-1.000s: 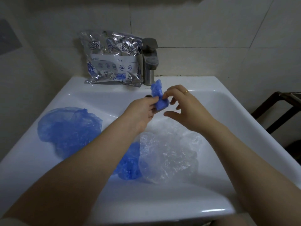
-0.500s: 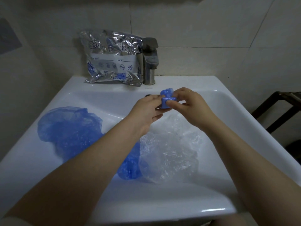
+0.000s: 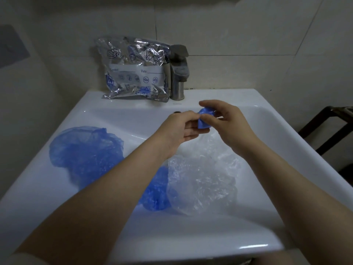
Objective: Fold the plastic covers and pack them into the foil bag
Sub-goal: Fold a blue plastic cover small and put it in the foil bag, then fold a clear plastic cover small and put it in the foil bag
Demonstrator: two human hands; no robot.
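Note:
Both hands hold a small folded blue plastic cover [image 3: 204,119] above the back of the white sink [image 3: 267,142]. My left hand [image 3: 181,129] pinches its left side, and my right hand [image 3: 227,121] curls its thumb and fingers round the bundle. A spread blue cover [image 3: 86,150] lies on the sink's left slope. A clear cover [image 3: 202,180] lies in the basin, overlapping another blue cover [image 3: 154,196] partly hidden under my left forearm. The crinkled foil bag [image 3: 133,73] leans against the wall behind the sink, left of the tap.
A steel tap [image 3: 178,71] stands at the sink's back rim beside the foil bag. A dark wooden frame [image 3: 332,127] stands to the right of the sink. Tiled wall rises close behind.
The upright blue strip has been folded down into a compact bundle. My right hand has closed round it and both hands have shifted slightly to the right.

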